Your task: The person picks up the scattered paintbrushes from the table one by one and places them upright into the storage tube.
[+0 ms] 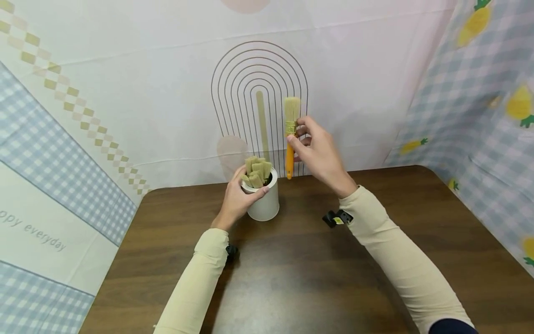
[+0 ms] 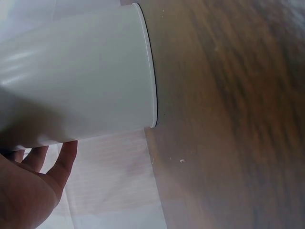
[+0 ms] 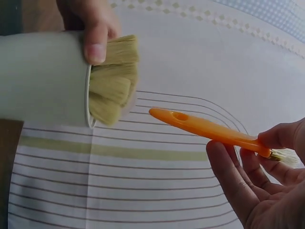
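My right hand (image 1: pixel 319 150) pinches a paintbrush (image 1: pixel 290 153) near its metal band, bristles up, in the air to the right of a white can (image 1: pixel 267 206). Its orange handle (image 3: pixel 200 125) has a hole near the end, seen in the right wrist view. The can stands upright on the table, with several brushes (image 1: pixel 257 170) in it, pale bristles sticking out of the top. My left hand (image 1: pixel 238 197) grips the can's upper side, thumb at the rim. In the left wrist view, its fingers (image 2: pixel 64 162) lie along the can's wall.
The brown wooden table (image 1: pixel 292 278) has rounded far corners. Behind it hangs a white cloth (image 1: pixel 175 93) with line arches, close to the can. A checked cloth with pineapples (image 1: pixel 467 116) hangs on the right.
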Demonstrator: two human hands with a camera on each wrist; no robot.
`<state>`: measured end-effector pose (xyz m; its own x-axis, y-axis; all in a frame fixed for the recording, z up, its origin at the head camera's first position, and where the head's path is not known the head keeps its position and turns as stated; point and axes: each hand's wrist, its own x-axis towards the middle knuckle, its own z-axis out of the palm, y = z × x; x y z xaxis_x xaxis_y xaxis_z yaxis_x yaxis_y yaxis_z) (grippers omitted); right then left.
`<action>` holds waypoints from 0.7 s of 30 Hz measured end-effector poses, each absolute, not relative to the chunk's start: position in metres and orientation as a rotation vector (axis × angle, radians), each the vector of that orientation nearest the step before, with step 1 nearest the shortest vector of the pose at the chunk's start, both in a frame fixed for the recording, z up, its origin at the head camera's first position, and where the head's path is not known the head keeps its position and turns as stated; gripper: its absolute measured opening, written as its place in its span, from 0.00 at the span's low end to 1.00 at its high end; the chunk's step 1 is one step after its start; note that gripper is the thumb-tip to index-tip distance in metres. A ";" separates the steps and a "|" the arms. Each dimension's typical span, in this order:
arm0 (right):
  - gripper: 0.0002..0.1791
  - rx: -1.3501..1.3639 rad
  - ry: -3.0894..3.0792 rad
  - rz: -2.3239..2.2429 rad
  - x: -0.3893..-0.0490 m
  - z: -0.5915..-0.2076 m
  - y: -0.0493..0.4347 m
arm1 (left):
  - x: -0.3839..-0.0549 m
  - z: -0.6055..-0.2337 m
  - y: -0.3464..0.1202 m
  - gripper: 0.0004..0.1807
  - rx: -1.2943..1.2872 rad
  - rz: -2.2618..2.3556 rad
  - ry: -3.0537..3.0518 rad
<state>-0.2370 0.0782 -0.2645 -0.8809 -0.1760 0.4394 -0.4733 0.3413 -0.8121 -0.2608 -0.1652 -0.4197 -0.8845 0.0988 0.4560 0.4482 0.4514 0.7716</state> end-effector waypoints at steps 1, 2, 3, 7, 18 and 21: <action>0.17 0.592 -2.311 1.573 -0.238 -0.264 0.075 | -0.261 -0.420 -0.165 0.44 -0.468 -1.406 -2.360; 0.17 0.603 -2.292 1.589 -0.240 -0.265 0.072 | -0.261 -0.420 -0.166 0.44 -0.469 -1.407 -2.358; 0.17 0.614 -2.277 1.602 -0.242 -0.266 0.068 | -0.261 -0.421 -0.166 0.44 -0.469 -1.403 -2.357; 0.15 0.649 -2.247 1.611 -0.250 -0.274 0.056 | -0.261 -0.421 -0.167 0.43 -0.468 -1.393 -2.358; 0.27 0.641 -2.549 1.467 -0.272 -0.303 0.038 | -0.261 -0.421 -0.167 0.43 -0.478 -1.410 -2.367; 0.24 0.663 -2.668 1.490 -0.273 -0.308 0.038 | -0.261 -0.420 -0.166 0.43 -0.488 -1.416 -2.369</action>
<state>-0.2734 0.0375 -0.3076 -0.9100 -0.3546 0.2146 -0.3688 0.4562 -0.8099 -0.2608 -0.1655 -0.4202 -0.8843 0.1182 0.4518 0.4539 0.4450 0.7719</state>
